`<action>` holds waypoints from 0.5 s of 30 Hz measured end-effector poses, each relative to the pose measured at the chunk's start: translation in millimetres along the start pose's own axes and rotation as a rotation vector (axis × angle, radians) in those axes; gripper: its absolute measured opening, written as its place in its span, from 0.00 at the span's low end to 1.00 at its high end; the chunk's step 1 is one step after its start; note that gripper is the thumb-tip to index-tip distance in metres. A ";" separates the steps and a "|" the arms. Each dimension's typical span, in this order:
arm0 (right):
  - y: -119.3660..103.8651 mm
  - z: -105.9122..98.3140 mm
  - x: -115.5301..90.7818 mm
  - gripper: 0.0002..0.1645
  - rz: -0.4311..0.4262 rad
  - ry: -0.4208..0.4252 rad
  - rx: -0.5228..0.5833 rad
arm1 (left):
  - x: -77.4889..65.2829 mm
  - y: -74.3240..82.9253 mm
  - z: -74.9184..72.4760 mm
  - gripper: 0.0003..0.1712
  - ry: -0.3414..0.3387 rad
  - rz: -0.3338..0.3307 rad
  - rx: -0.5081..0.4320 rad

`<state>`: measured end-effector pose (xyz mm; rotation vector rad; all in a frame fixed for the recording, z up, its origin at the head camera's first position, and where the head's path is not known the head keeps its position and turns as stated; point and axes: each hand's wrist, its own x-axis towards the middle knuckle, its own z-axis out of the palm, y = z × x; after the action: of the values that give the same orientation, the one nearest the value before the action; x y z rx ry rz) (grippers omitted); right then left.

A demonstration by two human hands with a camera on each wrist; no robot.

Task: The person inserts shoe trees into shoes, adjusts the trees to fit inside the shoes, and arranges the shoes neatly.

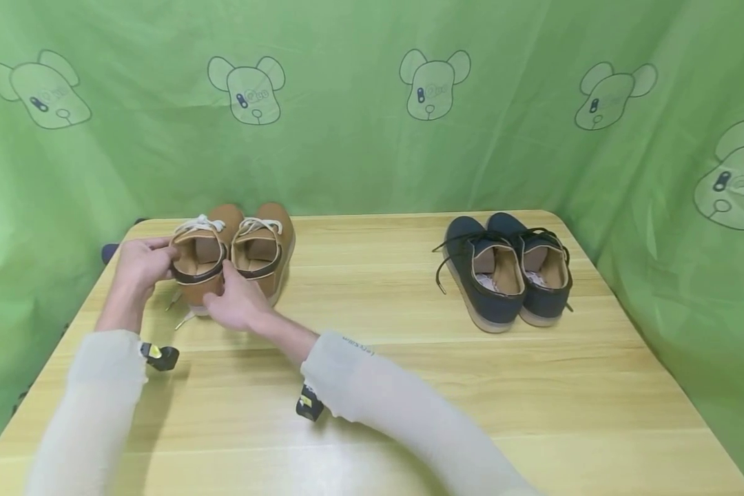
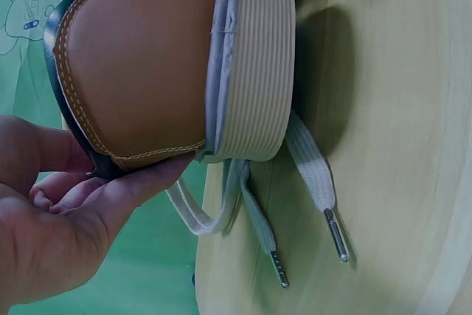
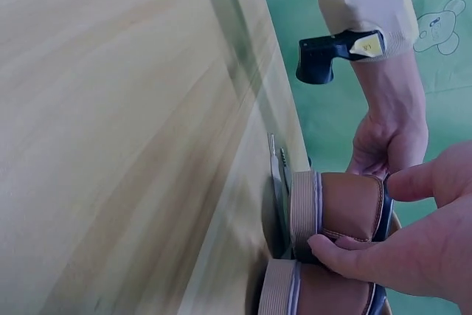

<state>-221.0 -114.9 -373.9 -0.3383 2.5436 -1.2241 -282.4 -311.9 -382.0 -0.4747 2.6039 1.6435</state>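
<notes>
A pair of brown shoes with white laces sits at the far left of the table, heels toward me. The left brown shoe (image 1: 203, 290) has a dark collar band and a ribbed pale sole. My left hand (image 1: 138, 265) grips its collar from the left, thumb and fingers on either side of the rim in the left wrist view. On the heel's right side, my right hand (image 1: 240, 301) holds the same shoe, thumb at the collar. The right brown shoe (image 1: 287, 242) stands close beside it. Loose lace ends (image 2: 313, 164) with metal tips hang beside the sole.
A pair of dark navy shoes (image 1: 496, 306) with dark laces stands at the right of the wooden table (image 1: 372, 275), heels toward me. Green curtain (image 1: 347, 158) with mouse-like head prints encloses the back and sides. Black wrist cameras (image 1: 161, 357) sit below both sleeves.
</notes>
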 end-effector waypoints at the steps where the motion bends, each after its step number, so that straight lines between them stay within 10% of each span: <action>1: 0.3 0.6 -0.1 0.42 0.002 -0.001 0.001 | 0.6 0.2 0.5 0.31 0.000 -0.001 -0.005; 15: 4.9 9.2 3.7 0.49 0.024 -0.027 0.078 | 10.4 -0.6 4.3 0.31 0.001 -0.021 -0.040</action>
<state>-221.6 -119.7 -383.8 -0.3040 2.4620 -1.2969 -292.7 -310.8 -386.3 -0.5035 2.5619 1.6925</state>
